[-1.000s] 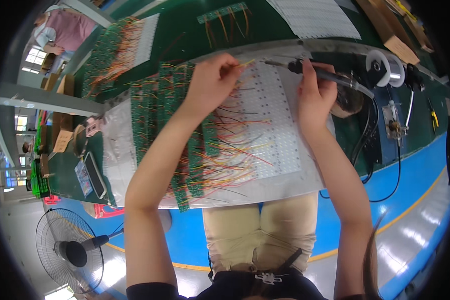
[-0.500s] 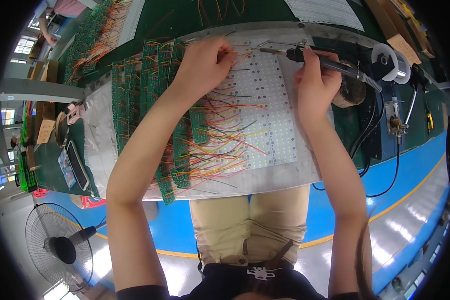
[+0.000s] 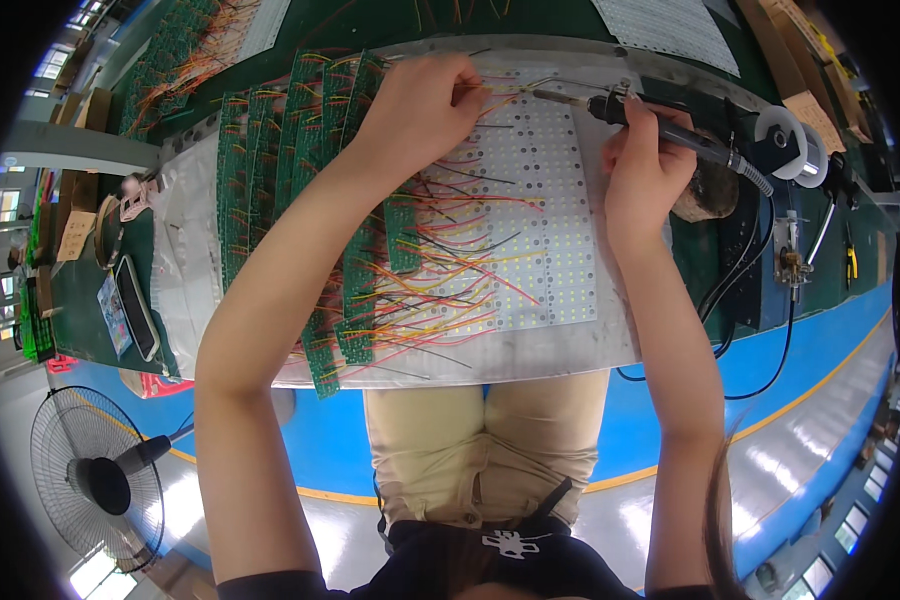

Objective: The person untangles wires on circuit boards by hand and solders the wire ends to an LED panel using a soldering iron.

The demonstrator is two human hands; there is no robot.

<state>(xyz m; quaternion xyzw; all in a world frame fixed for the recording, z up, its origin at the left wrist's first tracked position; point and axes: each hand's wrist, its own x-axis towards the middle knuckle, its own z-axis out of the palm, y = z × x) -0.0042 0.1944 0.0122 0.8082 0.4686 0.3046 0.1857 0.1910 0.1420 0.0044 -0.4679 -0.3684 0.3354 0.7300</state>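
Observation:
My left hand [image 3: 425, 110] is closed in a pinch over the far edge of the white LED panel [image 3: 565, 240]. A thin yellow wire [image 3: 503, 90] sticks out from its fingertips. In my right hand [image 3: 642, 190] is a soldering iron [image 3: 698, 143], held like a pen and pointing left. The iron's metal tip is close to the end of that wire; whether they touch is too small to tell. Green circuit boards [image 3: 234, 190] stand in overlapping rows under and beside my left forearm. Their red, yellow and black wires [image 3: 460, 270] fan out over the panel.
To the right are a white solder spool [image 3: 792, 150] on a stand, a brownish lump [image 3: 708, 190], black cables and yellow-handled pliers [image 3: 851, 262]. A phone [image 3: 136, 308] lies at the left. More wired boards [image 3: 175, 75] and another panel [image 3: 670, 32] lie at the back.
The view has tilted and shifted slightly. My left hand and the soldering iron keep nearly the same place over the panel's far edge, with the same grips.

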